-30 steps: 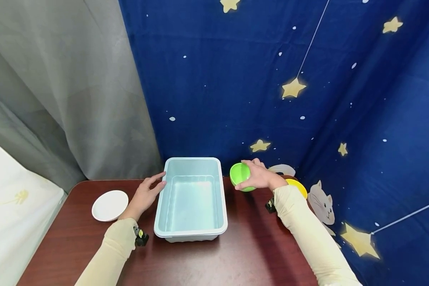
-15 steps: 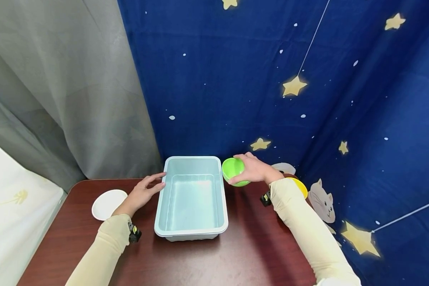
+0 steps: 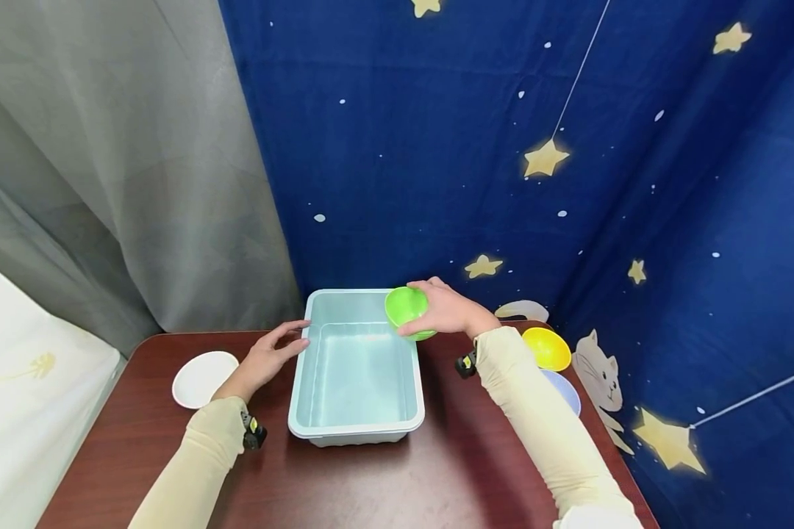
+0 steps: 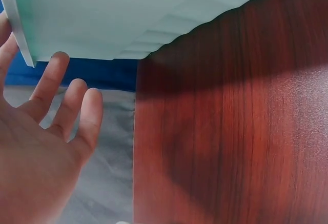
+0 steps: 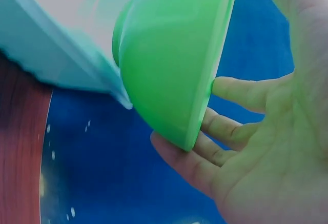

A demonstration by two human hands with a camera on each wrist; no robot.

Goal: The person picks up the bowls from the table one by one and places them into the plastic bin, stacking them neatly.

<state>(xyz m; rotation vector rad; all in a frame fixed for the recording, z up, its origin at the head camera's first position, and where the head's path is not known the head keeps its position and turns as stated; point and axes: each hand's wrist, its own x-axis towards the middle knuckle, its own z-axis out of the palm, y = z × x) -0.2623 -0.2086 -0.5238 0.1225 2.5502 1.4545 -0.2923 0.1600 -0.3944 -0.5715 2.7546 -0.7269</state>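
A pale blue plastic bin [image 3: 357,430] stands in the middle of the table. My right hand [image 3: 446,308] grips a green bowl [image 3: 405,305] by its rim and holds it tilted over the bin's far right corner. In the right wrist view, the bowl's [image 5: 166,55] rounded outside faces the bin, with fingertips along its edge. My left hand [image 3: 265,360] rests at the bin's left rim, thumb and forefinger spread. The left wrist view shows the left hand's [image 4: 46,131] fingers loosely bent, some by the bin's rim [image 4: 20,34].
A white plate [image 3: 201,378] lies on the left of the brown table [image 3: 370,492], beside my left forearm. At the right edge sit a yellow bowl [image 3: 546,347] and a lavender dish [image 3: 564,393], partly behind my right sleeve. Blue and grey curtains [image 3: 384,184] hang behind the table.
My right hand has carried the green bowl leftward, from beside the bin to over its far right corner. More of the yellow bowl and the lavender dish shows. The left hand stays about where it was.
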